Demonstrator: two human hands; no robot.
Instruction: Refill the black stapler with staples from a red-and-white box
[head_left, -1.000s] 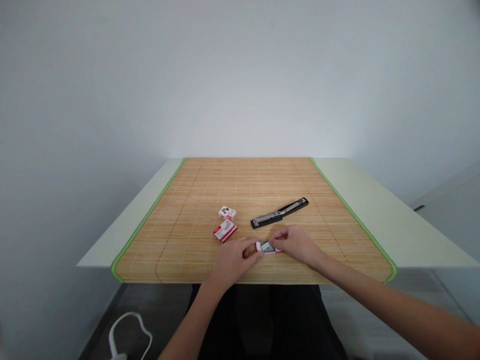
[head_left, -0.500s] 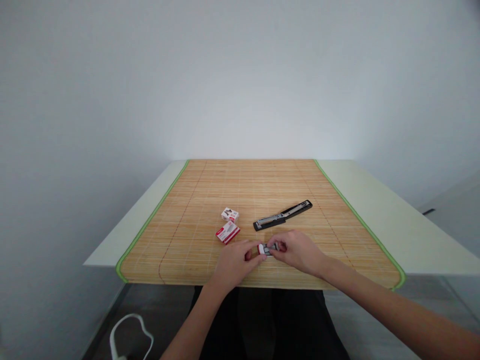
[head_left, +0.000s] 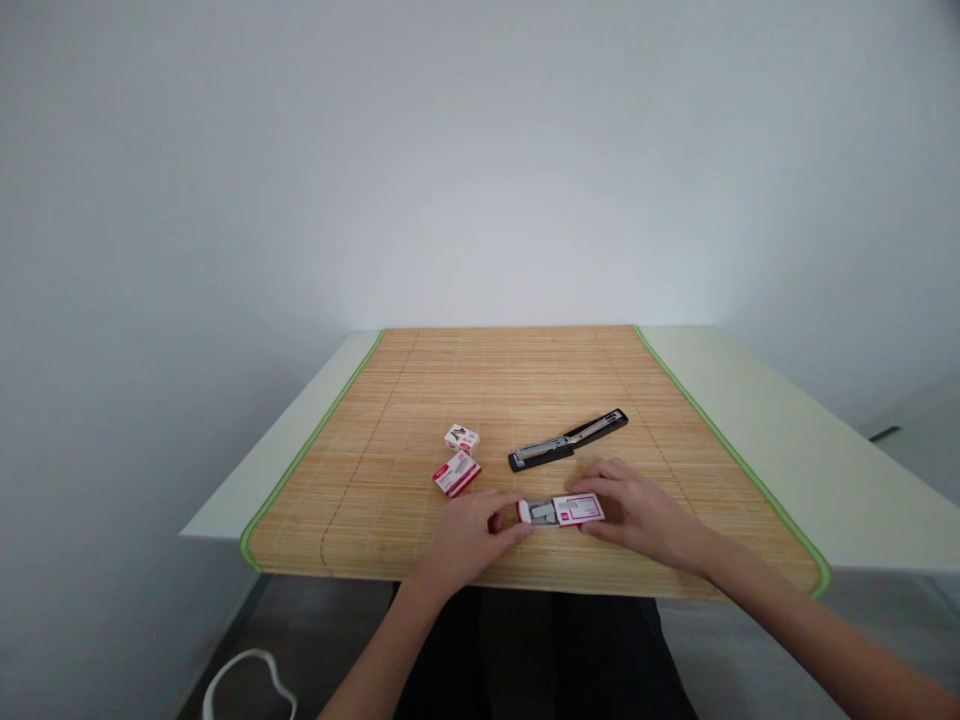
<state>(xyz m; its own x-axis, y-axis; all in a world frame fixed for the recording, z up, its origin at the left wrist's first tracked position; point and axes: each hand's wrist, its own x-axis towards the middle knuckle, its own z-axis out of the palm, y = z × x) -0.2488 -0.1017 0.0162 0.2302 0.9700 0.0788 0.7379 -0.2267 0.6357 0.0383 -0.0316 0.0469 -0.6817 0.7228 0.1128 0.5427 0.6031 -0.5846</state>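
Note:
A small red and white staple box lies slid open near the front of the bamboo mat. Its inner tray sticks out to the left and shows grey staples. My left hand pinches the tray's left end. The outer sleeve is held at its right end by my right hand, fingers curled round it. A black stapler lies opened flat just behind my hands.
Two more small red and white staple boxes lie left of the stapler. The mat covers a pale table set against a white wall. A white cable loops on the floor at lower left.
My hands have drawn apart. The sleeve slid right and the tray now shows, where earlier the box sat closed between my fingers. The view also shifted slightly.

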